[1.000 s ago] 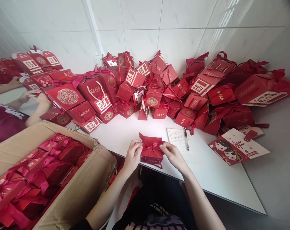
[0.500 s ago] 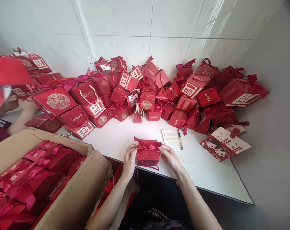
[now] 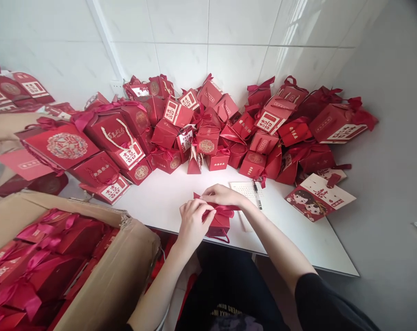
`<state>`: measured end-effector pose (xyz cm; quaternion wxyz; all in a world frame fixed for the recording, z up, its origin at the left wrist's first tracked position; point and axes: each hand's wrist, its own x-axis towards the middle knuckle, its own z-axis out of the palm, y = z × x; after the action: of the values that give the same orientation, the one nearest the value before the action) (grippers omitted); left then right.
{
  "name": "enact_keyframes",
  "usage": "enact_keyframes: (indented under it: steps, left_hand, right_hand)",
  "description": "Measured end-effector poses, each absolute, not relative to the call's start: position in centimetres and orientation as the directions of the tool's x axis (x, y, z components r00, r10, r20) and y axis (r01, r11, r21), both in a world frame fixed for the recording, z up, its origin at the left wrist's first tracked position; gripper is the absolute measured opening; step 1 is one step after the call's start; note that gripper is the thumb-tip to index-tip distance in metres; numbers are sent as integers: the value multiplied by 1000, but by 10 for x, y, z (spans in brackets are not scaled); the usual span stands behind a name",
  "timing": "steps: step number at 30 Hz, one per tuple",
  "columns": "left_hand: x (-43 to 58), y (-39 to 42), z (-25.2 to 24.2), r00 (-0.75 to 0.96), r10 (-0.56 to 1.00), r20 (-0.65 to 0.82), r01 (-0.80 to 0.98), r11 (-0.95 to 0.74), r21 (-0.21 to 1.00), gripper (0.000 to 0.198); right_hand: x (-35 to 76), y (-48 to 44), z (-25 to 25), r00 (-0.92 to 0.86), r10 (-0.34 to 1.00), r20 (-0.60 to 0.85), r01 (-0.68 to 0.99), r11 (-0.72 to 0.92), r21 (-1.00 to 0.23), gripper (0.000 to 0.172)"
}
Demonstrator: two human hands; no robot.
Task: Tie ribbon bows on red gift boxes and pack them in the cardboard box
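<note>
A small red gift box (image 3: 218,228) with a twisted cord handle sits at the front edge of the white table. A dark pink ribbon (image 3: 225,212) is tied in a bow across its top. My left hand (image 3: 194,221) bends over the box's left side, thumb and fingertips pinched on the ribbon. Reaching across from the far side, my right hand (image 3: 222,195) has its fingertips closed on the ribbon near the box's upper left corner. The exact grip is partly hidden behind my fingers.
Many red gift boxes (image 3: 208,138) are heaped along the tiled wall. A cardboard carton (image 3: 126,257) of ribboned boxes stands at left. A notepad (image 3: 243,189) with a pen (image 3: 257,195) and a printed card bag (image 3: 318,197) lie right. Another person's arm (image 3: 19,126) reaches in at left.
My hands have left the box's two sides and come together at its upper left. The right hand crossed leftward over the box. The co-worker's arm moved further in, and the view shifted slightly.
</note>
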<state>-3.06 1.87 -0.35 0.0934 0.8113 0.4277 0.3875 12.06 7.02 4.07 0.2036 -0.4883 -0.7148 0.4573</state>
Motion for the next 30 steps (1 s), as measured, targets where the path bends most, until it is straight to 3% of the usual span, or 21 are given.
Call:
enact_keyframes:
  steps: [5, 10, 18, 24, 30]
  left_hand:
    - [-31, 19, -7, 325, 752, 573, 585, -636, 503, 6]
    - [-32, 19, -3, 359, 769, 528, 584, -627, 516, 5]
    - [-33, 21, 3, 410, 803, 434, 580, -596, 555, 6]
    - [-32, 20, 2, 399, 821, 409, 594, -571, 567, 6]
    - [-31, 17, 2, 365, 847, 387, 577, -532, 619, 7]
  right_hand:
    - [121, 70, 30, -402, 913, -74, 383, 94, -919, 13]
    - [120, 70, 22, -362, 932, 9, 309, 129, -942, 11]
    - [115, 73, 21, -224, 974, 16, 555, 141, -820, 6]
    - [112, 83, 27, -133, 990, 36, 620, 112, -776, 6]
    - [164, 50, 13, 129, 991, -25, 571, -95, -815, 40]
